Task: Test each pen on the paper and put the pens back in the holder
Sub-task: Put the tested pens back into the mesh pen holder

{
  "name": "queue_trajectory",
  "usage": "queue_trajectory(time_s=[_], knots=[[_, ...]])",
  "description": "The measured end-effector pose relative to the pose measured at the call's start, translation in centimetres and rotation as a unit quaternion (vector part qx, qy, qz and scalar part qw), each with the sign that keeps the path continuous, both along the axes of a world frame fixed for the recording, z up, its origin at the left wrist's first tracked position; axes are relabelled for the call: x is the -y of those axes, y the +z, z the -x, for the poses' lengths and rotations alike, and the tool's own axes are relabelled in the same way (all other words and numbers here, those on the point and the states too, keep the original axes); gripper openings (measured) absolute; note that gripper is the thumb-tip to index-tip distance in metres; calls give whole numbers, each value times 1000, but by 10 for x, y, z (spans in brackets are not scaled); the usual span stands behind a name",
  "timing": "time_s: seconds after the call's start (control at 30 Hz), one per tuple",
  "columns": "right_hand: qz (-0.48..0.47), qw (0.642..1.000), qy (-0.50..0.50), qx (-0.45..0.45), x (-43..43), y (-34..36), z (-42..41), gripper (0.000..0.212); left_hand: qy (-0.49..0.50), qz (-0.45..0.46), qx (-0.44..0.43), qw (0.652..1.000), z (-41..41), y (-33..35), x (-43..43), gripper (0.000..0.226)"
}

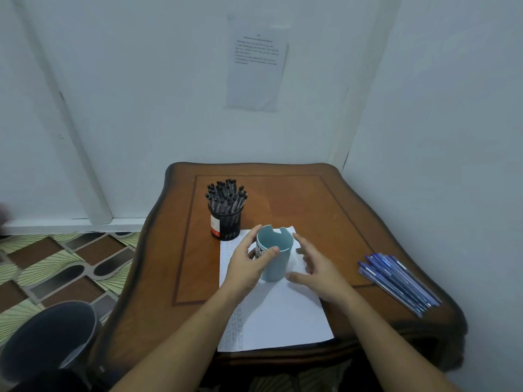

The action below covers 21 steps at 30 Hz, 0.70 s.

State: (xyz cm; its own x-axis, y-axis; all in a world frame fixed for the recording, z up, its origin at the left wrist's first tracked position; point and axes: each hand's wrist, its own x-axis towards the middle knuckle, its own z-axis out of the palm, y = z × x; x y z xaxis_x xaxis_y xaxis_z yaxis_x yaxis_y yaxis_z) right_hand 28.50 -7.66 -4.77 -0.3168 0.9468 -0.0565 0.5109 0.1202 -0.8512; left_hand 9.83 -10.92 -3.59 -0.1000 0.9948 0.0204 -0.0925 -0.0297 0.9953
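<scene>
I hold the empty pale-blue cylindrical holder (274, 258) on the white paper sheet (283, 318), left hand (244, 268) curled round it, right hand (318, 271) spread just beside, likely readying it for the blue plastic pens (399, 281) loose near the right edge of the wooden desk (283, 199).

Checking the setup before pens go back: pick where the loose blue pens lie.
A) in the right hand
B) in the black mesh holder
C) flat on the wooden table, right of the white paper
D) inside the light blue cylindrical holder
C: the loose blue plastic pens lie flat on the brown wooden table, right of the white paper sheet.
</scene>
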Motion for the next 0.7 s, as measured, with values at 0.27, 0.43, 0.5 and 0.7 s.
queue_trajectory(time_s=[0.27, 0.43, 0.5, 0.7], knots=[[-64, 961, -151, 222, -6, 11, -115, 91, -20, -6, 8, 1000, -18, 1, 13, 49], [40, 936, -203, 284, -9, 2, -171, 130, -31, -10, 4, 999, -27, 0, 16, 47], [68, 934, -190, 296, -10, 1, -176, 134, -31, -9, 2, 999, -29, -1, 16, 48], [47, 911, -200, 358, -8, 1, -162, 95, -29, -6, 1, 1000, -31, -1, 17, 51]])
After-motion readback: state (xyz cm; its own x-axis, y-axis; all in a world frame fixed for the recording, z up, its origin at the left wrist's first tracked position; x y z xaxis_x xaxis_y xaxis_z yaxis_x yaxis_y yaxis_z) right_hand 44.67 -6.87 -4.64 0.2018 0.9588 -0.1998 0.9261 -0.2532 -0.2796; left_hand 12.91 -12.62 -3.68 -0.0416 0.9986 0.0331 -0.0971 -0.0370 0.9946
